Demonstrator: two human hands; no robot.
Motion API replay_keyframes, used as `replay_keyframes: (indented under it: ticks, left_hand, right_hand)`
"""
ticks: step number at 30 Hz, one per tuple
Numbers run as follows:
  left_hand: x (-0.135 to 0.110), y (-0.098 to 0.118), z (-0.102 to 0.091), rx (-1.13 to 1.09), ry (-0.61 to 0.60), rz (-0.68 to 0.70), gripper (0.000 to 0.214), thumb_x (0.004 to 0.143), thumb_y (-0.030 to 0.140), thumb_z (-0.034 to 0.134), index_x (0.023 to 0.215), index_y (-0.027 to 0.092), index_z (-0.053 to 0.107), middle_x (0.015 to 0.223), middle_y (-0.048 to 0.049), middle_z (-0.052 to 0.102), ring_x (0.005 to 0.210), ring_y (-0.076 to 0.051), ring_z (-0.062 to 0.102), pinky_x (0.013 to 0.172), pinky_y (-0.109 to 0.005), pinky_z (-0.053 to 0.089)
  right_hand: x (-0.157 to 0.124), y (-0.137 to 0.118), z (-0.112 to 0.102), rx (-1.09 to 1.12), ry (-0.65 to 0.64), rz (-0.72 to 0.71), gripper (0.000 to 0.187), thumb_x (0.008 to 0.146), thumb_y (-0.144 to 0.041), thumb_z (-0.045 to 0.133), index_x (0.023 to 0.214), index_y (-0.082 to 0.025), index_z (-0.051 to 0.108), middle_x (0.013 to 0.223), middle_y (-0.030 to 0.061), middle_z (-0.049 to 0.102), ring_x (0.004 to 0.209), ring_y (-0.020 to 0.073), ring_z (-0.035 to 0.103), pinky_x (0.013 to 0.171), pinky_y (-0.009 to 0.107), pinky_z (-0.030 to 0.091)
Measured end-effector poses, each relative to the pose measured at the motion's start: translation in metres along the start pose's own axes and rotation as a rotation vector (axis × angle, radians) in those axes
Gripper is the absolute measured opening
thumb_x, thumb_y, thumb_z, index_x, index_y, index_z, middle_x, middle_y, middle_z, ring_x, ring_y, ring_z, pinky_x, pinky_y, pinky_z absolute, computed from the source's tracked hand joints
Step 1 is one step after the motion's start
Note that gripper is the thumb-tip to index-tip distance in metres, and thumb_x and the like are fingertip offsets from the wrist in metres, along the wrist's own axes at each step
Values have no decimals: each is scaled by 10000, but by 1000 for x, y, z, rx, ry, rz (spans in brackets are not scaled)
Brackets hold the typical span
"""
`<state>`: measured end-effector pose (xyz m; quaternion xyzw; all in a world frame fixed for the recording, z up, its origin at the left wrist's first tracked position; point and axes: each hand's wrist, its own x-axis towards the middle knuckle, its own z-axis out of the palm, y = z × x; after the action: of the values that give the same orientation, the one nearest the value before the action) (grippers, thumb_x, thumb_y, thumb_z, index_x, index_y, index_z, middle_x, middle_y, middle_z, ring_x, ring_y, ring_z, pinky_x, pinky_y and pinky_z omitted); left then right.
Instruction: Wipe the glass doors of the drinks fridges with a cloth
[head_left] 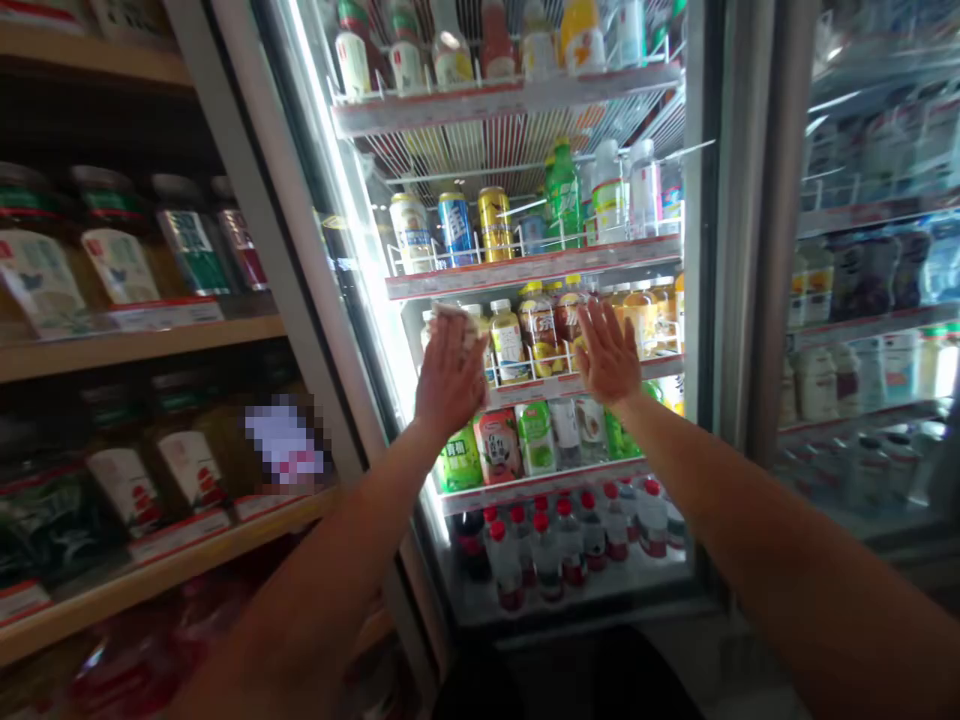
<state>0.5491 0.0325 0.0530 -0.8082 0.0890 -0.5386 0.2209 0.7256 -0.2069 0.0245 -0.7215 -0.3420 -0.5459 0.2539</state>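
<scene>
My left hand (452,378) is raised in front of the lit drinks fridge, pressing a crumpled pale cloth (459,318) under its fingers, seemingly against the glass door (525,440). Further right, my right hand (609,352) lies flat with fingers spread, also seemingly on the glass, and holds nothing. Behind the two hands stands a row of bottled drinks, among them brown tea bottles (541,325) with yellow caps. A yellow-labelled bottle (508,342) shows just right of the cloth. Parts of that row are hidden by my hands.
Cans (455,228) and a green bottle (564,195) fill a higher fridge shelf; red-capped bottles (547,550) stand at the bottom. Wooden shelves (142,335) with bottles are on the left. Another glass-fronted fridge (877,300) is beyond a metal door frame (772,230) on the right.
</scene>
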Motion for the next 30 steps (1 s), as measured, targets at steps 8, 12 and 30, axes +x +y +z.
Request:
replay_keyframes:
  ticks: [8,12,30]
  left_hand:
    - [36,-32,-16,16,-47,83,678,959,293,552,1602,205,356,1722,-50,163,1601,-297,75,1321,-562,60]
    - [40,-26,-10,-6,56,-34,807,936,285,533,1625,10,215,1717,-158,119,1600,-327,2,1332,-536,63]
    - [32,16,13,16,-85,250,595,1026,268,474,1596,143,357,1712,-97,210,1584,-317,-97,1314,-556,110]
  right_hand:
    - [-16,4,6,-51,68,-24,601,1047,-325,328,1631,-186,322,1677,49,328,1593,251,214,1310,503,188]
    - [-22,3,6,-47,60,19,587,1052,-327,307,1622,-190,351,1670,45,344,1591,248,221,1305,501,204]
    - [-27,5,7,-75,65,5,616,1040,-362,300,1611,-141,362,1678,96,326,1587,280,227,1284,508,215]
